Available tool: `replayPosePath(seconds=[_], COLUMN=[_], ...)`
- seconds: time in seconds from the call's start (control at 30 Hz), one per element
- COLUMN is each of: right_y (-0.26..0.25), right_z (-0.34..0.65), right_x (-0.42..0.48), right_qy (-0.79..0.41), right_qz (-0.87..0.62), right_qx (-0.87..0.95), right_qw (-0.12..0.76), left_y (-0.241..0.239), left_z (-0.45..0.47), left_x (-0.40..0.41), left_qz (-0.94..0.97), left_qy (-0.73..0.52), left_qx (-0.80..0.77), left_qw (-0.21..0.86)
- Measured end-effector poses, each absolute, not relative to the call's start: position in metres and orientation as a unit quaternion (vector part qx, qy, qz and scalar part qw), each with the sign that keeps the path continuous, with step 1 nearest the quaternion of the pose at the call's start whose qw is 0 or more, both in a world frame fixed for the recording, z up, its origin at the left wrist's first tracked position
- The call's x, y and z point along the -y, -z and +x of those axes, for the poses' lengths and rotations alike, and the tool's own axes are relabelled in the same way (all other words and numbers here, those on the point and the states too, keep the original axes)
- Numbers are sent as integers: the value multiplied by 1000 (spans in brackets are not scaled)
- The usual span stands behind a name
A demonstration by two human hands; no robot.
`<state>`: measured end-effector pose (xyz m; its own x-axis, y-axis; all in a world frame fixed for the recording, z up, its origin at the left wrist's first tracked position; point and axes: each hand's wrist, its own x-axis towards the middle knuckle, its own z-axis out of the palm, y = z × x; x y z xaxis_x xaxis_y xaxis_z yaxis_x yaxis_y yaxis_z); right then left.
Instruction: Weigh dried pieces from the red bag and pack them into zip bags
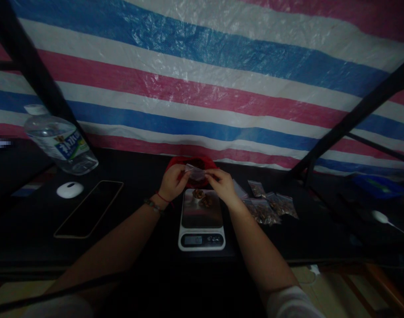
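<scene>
My left hand point(173, 181) and my right hand point(223, 183) both pinch a small clear plastic bag point(195, 172), held just above a white kitchen scale point(202, 221). A few brown nut pieces point(202, 198) lie on the scale's shiny platform, right under the bag. Behind my hands sits a red pouch point(191, 162), partly hidden by them. The scale's display faces me at its near end.
Several filled clear bags point(269, 205) lie right of the scale. A dark phone point(89, 207), a white mouse point(69, 190) and a tilted water bottle point(58, 141) are on the left. A striped tarp point(202, 88) hangs behind the dark table. A white spoon point(383, 218) lies far right.
</scene>
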<state>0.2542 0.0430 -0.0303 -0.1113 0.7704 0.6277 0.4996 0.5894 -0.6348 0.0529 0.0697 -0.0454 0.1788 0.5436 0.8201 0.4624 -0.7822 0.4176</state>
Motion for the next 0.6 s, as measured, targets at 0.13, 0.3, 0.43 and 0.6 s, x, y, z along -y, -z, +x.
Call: replayPosePath(seconds=[0.13,0.3,0.43,0.6], right_y=[37,42,44,41], right_z=[253,252,252,250], right_x=[-45,-46,-47,-45], right_qy=[-165,-181,-173,-147], right_qz=[-443,-450,-483,-511], right_qx=[717,729,715,663], right_qw=[512,483,476,527], left_y=[49,52,52,44], left_z=[57,61,60,59], left_x=[-68,-70,-75,-72], left_qz=[743,722,678,748], left_qy=[-563,-576,-612,-566], left_qx=[-358,-378,-405,-345], left_qw=[53,71,35,-16])
